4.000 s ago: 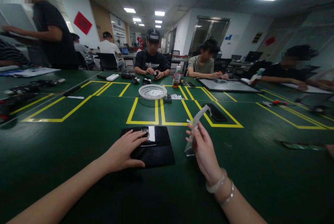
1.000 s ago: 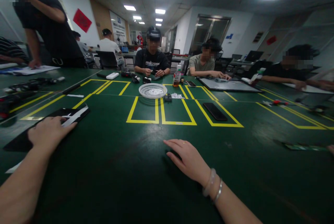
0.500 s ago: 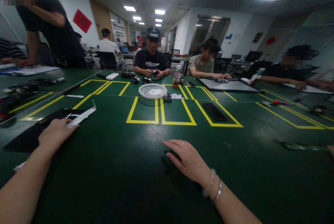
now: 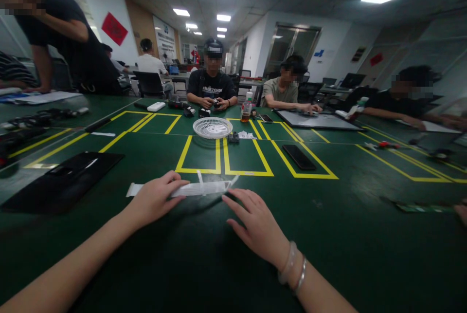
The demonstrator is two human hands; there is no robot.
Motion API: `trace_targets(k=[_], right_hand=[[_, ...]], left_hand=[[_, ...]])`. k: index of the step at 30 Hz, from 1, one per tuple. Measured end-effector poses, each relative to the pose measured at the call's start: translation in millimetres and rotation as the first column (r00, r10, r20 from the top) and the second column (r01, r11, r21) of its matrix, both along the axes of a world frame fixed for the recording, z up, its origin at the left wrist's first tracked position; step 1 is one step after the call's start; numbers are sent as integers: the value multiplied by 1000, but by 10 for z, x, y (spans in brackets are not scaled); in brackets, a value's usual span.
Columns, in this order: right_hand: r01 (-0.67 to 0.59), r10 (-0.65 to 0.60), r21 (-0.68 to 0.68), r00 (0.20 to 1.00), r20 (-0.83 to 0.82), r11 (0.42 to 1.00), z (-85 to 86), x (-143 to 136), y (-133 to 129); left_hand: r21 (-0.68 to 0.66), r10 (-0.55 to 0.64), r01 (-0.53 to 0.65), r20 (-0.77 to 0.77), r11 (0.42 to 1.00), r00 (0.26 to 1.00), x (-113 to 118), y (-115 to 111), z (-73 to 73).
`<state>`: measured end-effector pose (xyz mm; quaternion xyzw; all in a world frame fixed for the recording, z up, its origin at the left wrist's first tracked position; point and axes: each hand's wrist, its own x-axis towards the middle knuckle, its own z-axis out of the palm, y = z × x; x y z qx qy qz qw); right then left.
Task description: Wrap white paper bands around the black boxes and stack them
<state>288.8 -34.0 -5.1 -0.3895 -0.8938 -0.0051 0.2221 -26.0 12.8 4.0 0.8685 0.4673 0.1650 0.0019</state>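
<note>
My left hand [image 4: 155, 198] is closed on a flat white ribbed strip [image 4: 209, 188], with thumb and fingers across its left half. A thin white band stands up across the strip's middle, and its right end splits into narrow tails. Just above the green table [image 4: 189, 264], the strip points toward my right hand [image 4: 257, 218]. That hand is open, fingers spread and palm down, with its fingertips close to the strip's right end. Whether they touch it I cannot tell.
Left lies a black flat panel [image 4: 62, 179]. Ahead are a white round basket [image 4: 212, 128], a small dark part [image 4: 233, 138] and a black phone [image 4: 299, 157] among yellow tape outlines. A bottle [image 4: 246, 110] stands farther back. A green board [image 4: 423, 206] is at right. Several people sit around.
My left hand has brought the white strip from over the black panel rightward to the middle, in front of my right hand. The right hand has hardly moved.
</note>
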Motion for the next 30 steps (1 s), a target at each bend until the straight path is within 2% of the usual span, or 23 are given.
trace_targets(k=[3,6,12,18,22,26,28,30], right_hand=[[24,-25,11,998,65,1000,11,-57,-48],[0,1,-8,996,87,1000,22,-112,-80],[-57,65,-104,995,77,993,23,-144,-78],[-28,37,-128,997,69,991,-11,-128,-68],[-1,6,-134,999,39,991,-22,-127,-78],[-17,-23,-243,987,-158,970,-32,-44,-30],[-37,-66,-298,942,-328,954,-46,28,38],[-21,-177,-376,857,-484,926,-61,97,123]], left_hand=[[30,-130,131,-16,991,991,170,-118,-9],[53,-214,217,-48,975,976,277,-191,-34],[117,-276,293,-143,949,950,355,-232,-91],[234,-346,355,-78,905,935,335,-213,-147],[259,-368,368,-53,893,928,333,-225,-111],[320,-272,280,-71,905,960,213,-113,-52],[363,-143,156,-63,919,988,63,19,-49],[386,32,-12,-46,923,998,-182,179,-79]])
